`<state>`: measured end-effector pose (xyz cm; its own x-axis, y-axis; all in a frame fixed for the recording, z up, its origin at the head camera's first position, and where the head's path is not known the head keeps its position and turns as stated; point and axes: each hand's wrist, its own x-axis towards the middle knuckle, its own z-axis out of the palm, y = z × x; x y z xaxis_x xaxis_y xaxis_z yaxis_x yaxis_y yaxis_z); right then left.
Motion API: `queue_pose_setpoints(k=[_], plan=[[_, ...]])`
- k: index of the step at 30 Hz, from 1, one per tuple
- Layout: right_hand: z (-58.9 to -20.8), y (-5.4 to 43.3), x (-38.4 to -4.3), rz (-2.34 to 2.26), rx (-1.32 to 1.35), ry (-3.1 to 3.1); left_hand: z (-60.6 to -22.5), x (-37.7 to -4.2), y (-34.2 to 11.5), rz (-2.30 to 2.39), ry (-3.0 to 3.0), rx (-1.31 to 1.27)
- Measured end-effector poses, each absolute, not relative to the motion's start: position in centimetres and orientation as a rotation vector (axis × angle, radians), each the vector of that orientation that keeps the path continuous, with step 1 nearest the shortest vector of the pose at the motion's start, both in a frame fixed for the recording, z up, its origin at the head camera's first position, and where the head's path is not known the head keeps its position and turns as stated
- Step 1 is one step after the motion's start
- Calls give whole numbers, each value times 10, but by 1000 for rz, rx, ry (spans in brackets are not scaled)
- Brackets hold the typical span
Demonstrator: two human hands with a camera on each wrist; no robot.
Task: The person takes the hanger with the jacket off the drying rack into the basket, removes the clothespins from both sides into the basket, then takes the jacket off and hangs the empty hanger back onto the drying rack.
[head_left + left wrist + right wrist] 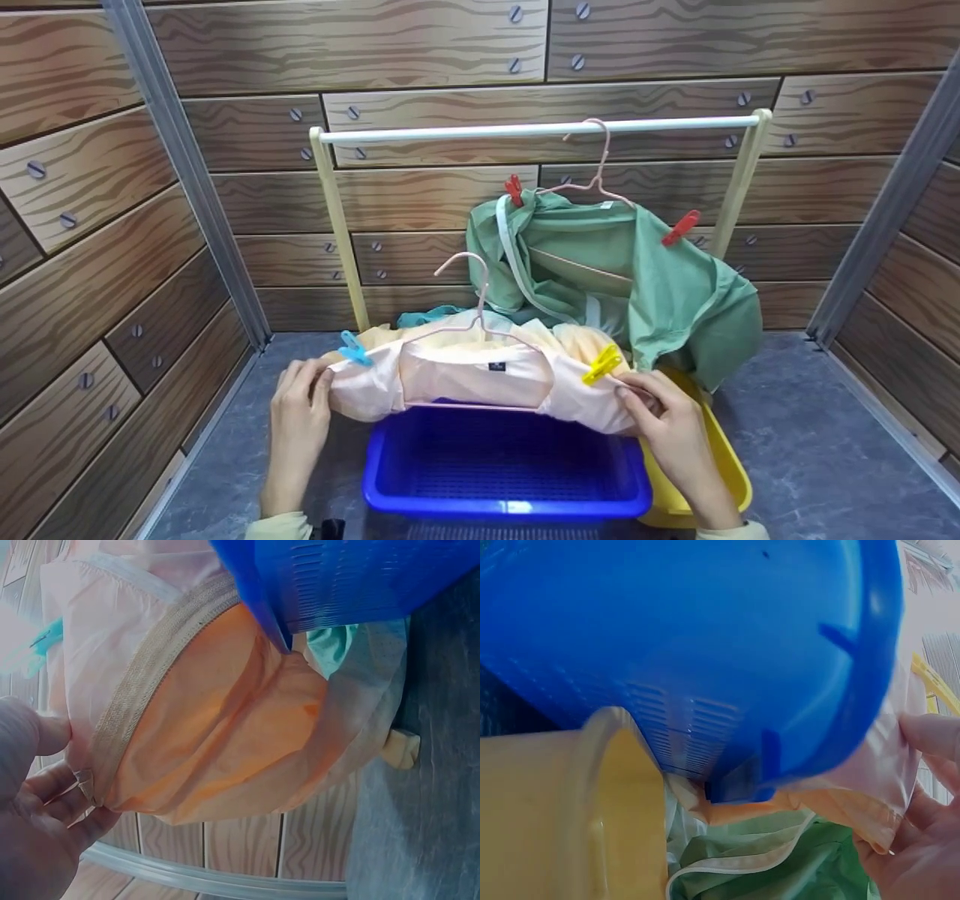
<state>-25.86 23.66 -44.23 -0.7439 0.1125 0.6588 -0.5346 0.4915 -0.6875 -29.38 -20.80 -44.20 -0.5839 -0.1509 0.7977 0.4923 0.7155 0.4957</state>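
A pale pink garment [480, 375] hangs on a pink wire hanger [480, 300], spread over the far edge of a blue basket [510, 506]. A blue clothespin [354, 349] clips its left shoulder and a yellow clothespin [602, 365] its right. My left hand [300, 409] pinches the garment's left end; in the left wrist view, thumb and fingers hold it beside a zipper-like band [142, 675]. My right hand [667, 420] pinches the other end, just beyond the yellow clothespin. The hanger's hook points up, free of the rack.
Behind stands a rack with a white rod [465, 133]. From it hangs a green garment [690, 300] on a pink hanger [600, 169], with red clothespins [681, 228] clipped on. A yellow basin [731, 469] sits right of the blue basket. Wood-patterned walls surround the grey floor [847, 435].
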Motion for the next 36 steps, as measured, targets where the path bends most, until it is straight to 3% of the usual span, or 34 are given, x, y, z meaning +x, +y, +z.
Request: queue_pose_setpoints(k=[36], plan=[[-429, 223, -248, 1318, 326, -2101, -448, -289, -209, -983, -2040, -295]])
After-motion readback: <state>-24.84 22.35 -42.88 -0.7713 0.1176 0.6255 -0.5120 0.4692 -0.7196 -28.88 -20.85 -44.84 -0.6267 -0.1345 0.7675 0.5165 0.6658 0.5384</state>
